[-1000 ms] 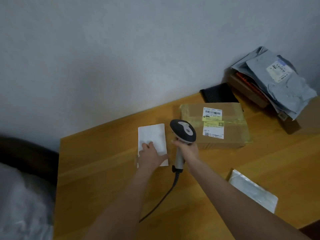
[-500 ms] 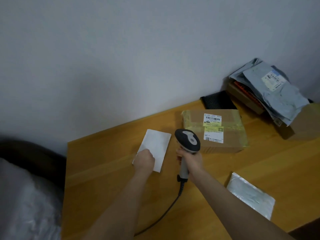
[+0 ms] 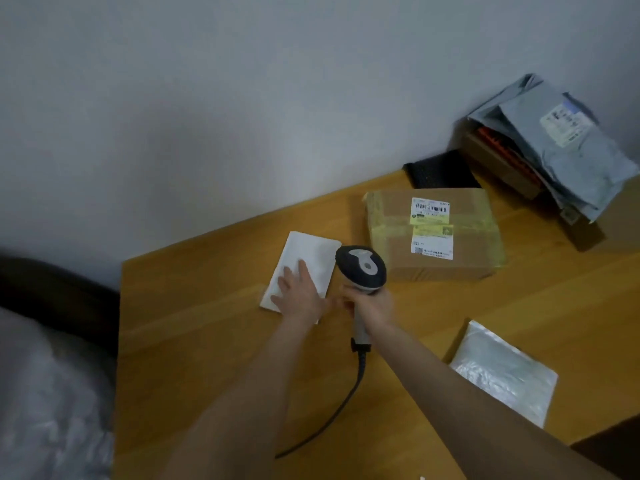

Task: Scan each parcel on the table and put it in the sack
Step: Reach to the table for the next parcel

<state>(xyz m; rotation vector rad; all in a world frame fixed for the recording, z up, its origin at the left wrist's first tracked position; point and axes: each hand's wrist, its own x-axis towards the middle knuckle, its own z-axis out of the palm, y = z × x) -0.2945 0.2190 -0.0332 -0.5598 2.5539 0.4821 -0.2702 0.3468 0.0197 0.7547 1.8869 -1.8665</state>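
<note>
The left hand [image 3: 298,294] lies flat, fingers spread, on the white parcel [image 3: 310,254], which sits toward the far left corner of the tabletop [image 3: 207,341], a little in from the far edge. The right hand [image 3: 375,306] is wrapped round the handle of the scanner [image 3: 362,268], whose head hangs just beside the parcel's right edge. The upper face of the parcel shows no label, so the barcode is probably underneath. The parcel should therefore be turned over first, by curling the fingers under its near edge, not by sliding it. The scanner should then be tilted squarely over the code, with its cable [image 3: 332,420] kept slack. The cardboard box [image 3: 467,251] just beyond carries plain labels, so the beam should be aimed away from it to avoid a false read. Pale crinkled material off the left edge may be the sack, but I cannot tell.
</note>
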